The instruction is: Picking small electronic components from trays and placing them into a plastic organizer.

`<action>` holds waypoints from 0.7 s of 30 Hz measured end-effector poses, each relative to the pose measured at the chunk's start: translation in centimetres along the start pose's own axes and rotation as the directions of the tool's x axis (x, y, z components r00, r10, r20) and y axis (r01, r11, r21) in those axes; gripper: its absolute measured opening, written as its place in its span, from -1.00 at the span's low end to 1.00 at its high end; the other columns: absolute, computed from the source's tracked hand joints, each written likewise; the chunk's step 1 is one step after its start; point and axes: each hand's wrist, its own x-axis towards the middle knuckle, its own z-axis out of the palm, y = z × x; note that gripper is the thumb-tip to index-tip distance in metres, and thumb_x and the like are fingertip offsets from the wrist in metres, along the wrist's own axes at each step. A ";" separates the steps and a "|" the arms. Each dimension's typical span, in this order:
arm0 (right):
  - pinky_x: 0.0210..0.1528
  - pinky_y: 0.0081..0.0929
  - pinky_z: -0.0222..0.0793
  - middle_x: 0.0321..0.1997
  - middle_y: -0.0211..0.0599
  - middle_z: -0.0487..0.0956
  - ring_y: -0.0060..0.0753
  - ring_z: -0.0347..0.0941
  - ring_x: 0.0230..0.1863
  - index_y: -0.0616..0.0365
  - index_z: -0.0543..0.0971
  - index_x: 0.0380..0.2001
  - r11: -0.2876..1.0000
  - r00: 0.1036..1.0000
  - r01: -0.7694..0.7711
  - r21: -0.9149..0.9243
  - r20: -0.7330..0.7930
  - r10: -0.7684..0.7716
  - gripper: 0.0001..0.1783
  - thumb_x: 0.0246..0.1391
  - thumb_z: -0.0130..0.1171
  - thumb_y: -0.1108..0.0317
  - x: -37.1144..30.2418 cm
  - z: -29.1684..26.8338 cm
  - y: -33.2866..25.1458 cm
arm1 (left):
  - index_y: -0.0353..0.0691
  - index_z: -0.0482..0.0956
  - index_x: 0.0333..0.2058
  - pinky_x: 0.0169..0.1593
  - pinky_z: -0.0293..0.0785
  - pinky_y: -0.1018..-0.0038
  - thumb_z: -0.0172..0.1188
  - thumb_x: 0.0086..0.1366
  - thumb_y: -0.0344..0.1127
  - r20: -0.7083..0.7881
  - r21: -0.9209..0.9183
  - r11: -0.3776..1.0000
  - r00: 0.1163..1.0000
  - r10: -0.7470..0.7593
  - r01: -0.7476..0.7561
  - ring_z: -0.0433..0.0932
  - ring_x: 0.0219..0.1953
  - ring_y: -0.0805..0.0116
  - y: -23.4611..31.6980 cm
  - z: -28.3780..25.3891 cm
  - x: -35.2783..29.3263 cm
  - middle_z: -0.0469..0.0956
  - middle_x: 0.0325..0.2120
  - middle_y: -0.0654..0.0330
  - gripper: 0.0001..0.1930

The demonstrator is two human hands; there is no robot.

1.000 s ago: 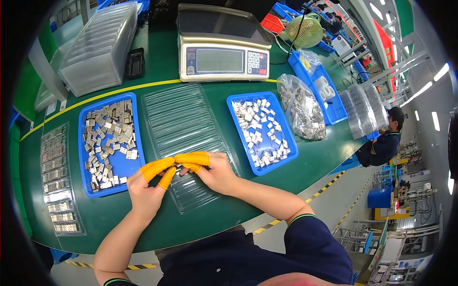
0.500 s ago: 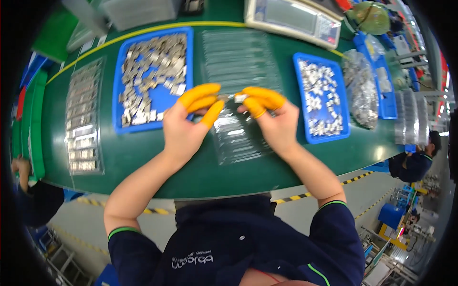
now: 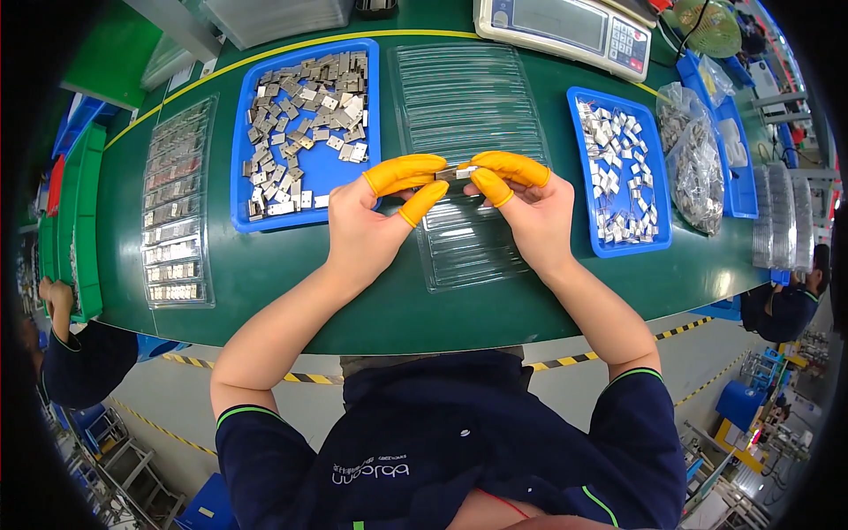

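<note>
My left hand (image 3: 369, 228) and my right hand (image 3: 535, 217), in yellow finger cots, meet above a clear plastic tray (image 3: 468, 256). Between the left fingertips is a small silver metal piece (image 3: 447, 175). A small white block-like piece (image 3: 465, 172) is pinched in the right fingers, end to end against the metal one. Fingers partly cover both, so I cannot tell whether one sits inside the other. Left of my hands, a blue tray (image 3: 241, 168) holds many flat metal pieces. On the right, a smaller blue tray (image 3: 601, 248) contains small white pieces.
A clear tray (image 3: 208, 203) with rows of metal pieces lies far left, near a green bin (image 3: 88, 221). At the back stands a digital scale (image 3: 565, 31). Bagged parts (image 3: 695, 181) sit right. Other people's arms show at both sides.
My hands have come closer together, bringing the white piece up against the metal piece. The whole view has shifted slightly, with the table appearing farther right and higher.
</note>
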 end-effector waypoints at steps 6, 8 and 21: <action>-0.06 -0.57 0.32 -0.23 -0.24 0.55 -0.47 0.45 -0.18 0.35 0.55 -0.31 0.999 1.000 0.019 0.030 -0.023 -0.019 -0.81 -0.08 0.18 0.55 0.1 -0.2 0.4 | -0.27 0.61 -0.34 -0.32 0.43 0.70 0.29 -0.02 -0.49 0.067 0.095 0.995 0.997 0.034 -0.040 0.52 -0.46 0.59 0.2 -0.1 0.0 0.60 -0.44 0.24 -0.81; 0.00 -0.53 0.28 -0.20 -0.20 0.53 -0.45 0.42 -0.13 0.35 0.54 -0.29 0.993 0.997 0.060 -0.103 0.048 -0.055 -0.79 -0.07 0.17 0.55 0.5 -0.5 0.5 | -0.28 0.61 -0.34 -0.32 0.44 0.69 0.30 -0.03 -0.49 0.006 0.033 0.999 0.999 -0.031 0.031 0.52 -0.46 0.59 0.0 -0.3 -0.1 0.60 -0.44 0.24 -0.79; -0.07 -0.54 0.24 -0.33 -0.29 0.59 -0.46 0.42 -0.24 0.27 0.59 -0.40 0.969 0.986 0.165 -0.186 -0.007 -0.169 -0.85 -0.15 0.22 0.52 0.5 -0.6 0.4 | -0.36 0.56 -0.31 -0.20 0.47 0.61 0.28 -0.01 -0.51 0.033 -0.197 0.975 0.995 -0.095 0.100 0.56 -0.35 0.49 0.3 -0.1 0.3 0.59 -0.39 0.18 -0.77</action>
